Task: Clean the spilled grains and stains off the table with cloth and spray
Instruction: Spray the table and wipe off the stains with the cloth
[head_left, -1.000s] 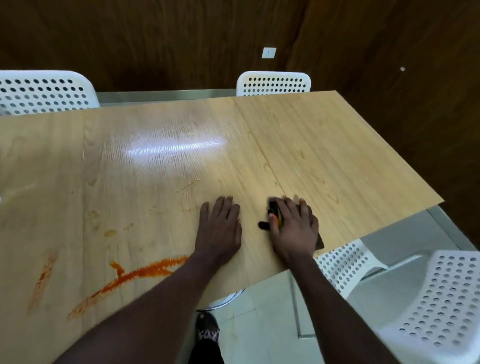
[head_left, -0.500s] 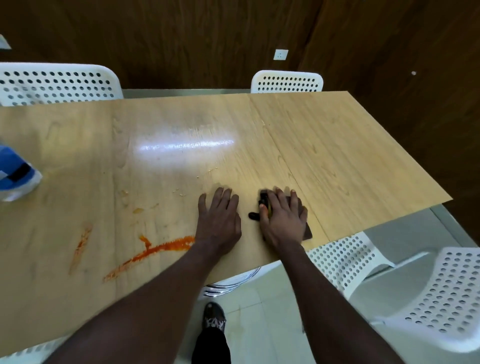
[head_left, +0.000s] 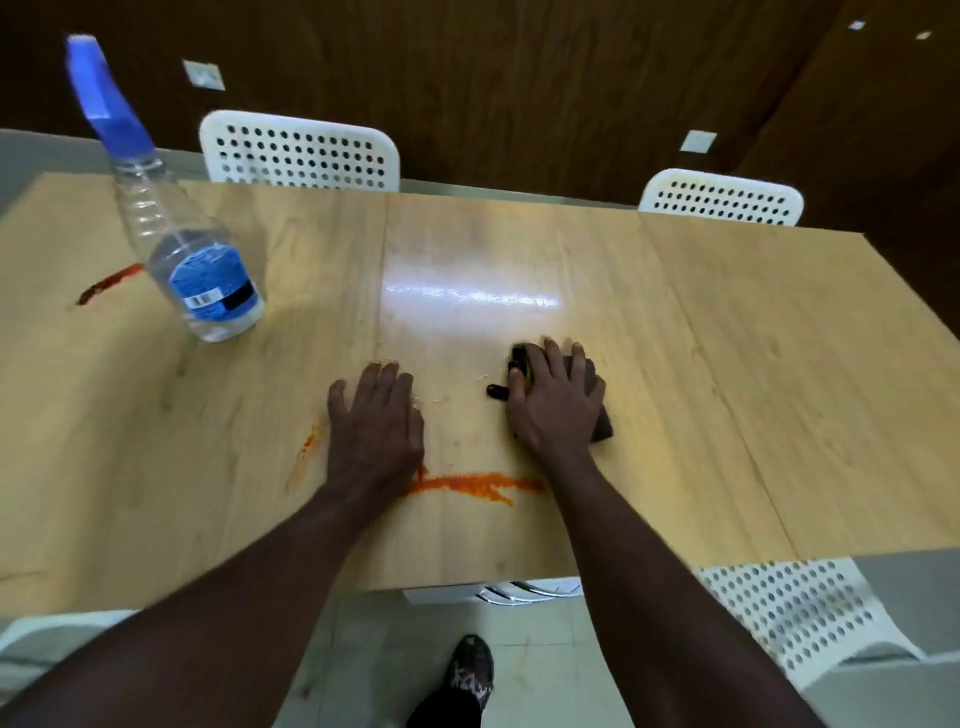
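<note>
Cloth (head_left: 601, 423) under right hand (head_left: 553, 402), far-left to near-right

Left hand (head_left: 375, 415) and right hand (head_left: 551, 400) with cloth (head_left: 601, 423) slid left.

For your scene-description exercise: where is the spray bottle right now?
Head view: the spray bottle stands far left on the table, beyond the left hand, beside a dark red stain.

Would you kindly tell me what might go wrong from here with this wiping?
The left hand lies flat with its wrist right at the orange smeared streak, so it may drag the stain across the light wooden table. The right hand presses the dark brown cloth near scattered pale grains; a sweep could push them off the edge.
</note>
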